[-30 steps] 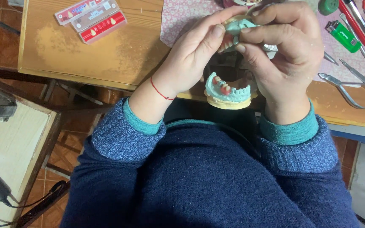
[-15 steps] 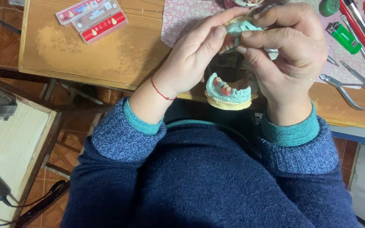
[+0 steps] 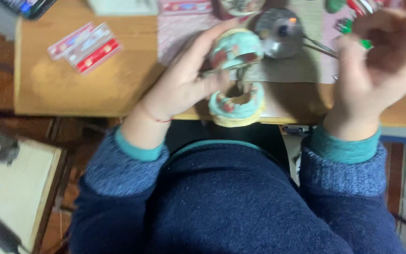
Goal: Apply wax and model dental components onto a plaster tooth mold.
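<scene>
Head view, near to far. Nearest the camera are the person's dark blue sweater (image 3: pixel 222 207) and its teal cuffs; beyond them the two hands work over the front edge of the wooden table (image 3: pixel 71 89). A lower dental cast (image 3: pixel 237 104), teal with pinkish wax and a pale yellow base, rests at that edge, just beside the heel of the left hand (image 3: pixel 184 84). The left hand, a red thread at its wrist, holds the upper cast (image 3: pixel 236 49), teal over a yellow rim, above the lower one; its grip is pinched on the cast, thumb underneath and fingers over the far side. The change from half a second ago is plain: then both hands were closed together on the upper cast, whereas the right hand (image 3: pixel 381 61) has now let go and swung away to the right, blurred by motion, its grip spread and holding nothing that can be made out. The cast is thus carried by the left hand alone, and the joint handling appears to be interrupted. Farther back lie a round metal burner (image 3: pixel 278 30) on a patterned cloth (image 3: pixel 179 33), red and green tools (image 3: pixel 353 9) at the top right, and flat red-and-white cards (image 3: pixel 85 47) at the far left.
</scene>
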